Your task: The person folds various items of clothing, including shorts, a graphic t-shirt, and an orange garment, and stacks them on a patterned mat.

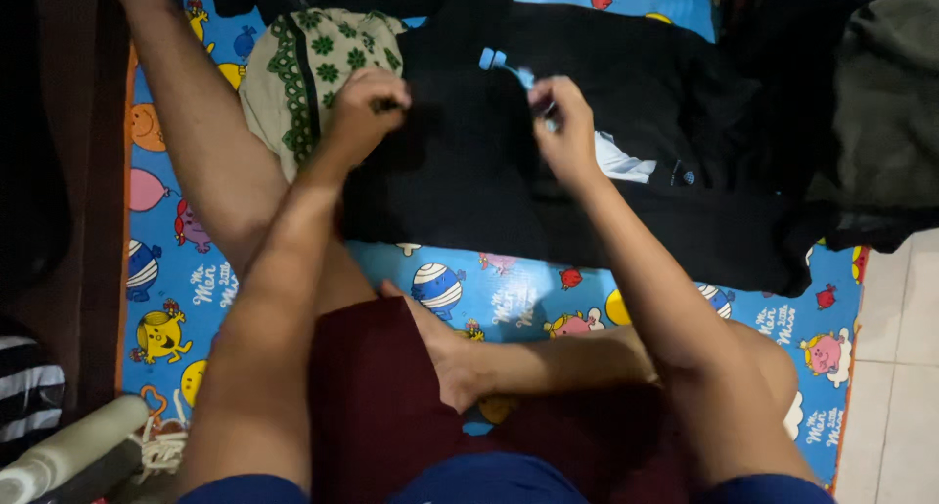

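A black garment [469, 162] lies spread on the blue cartoon-print mat [509, 294] in front of me. My left hand [364, 108] is closed, pinching the garment's cloth near its upper left edge. My right hand [562, 123] is closed on the cloth by a light blue tag or label [504, 64] near the collar. A white patch of cloth [621, 160] shows just right of that hand. I sit on the mat with my legs folded, in dark red shorts [381, 406].
A cream cloth with green flower pattern [313, 64] lies left of the black garment. More dark clothes are piled at the right [880, 103]. White floor tiles [895, 367] lie beyond the mat's right edge. Dark furniture [68, 172] and a striped cloth [27, 382] stand at left.
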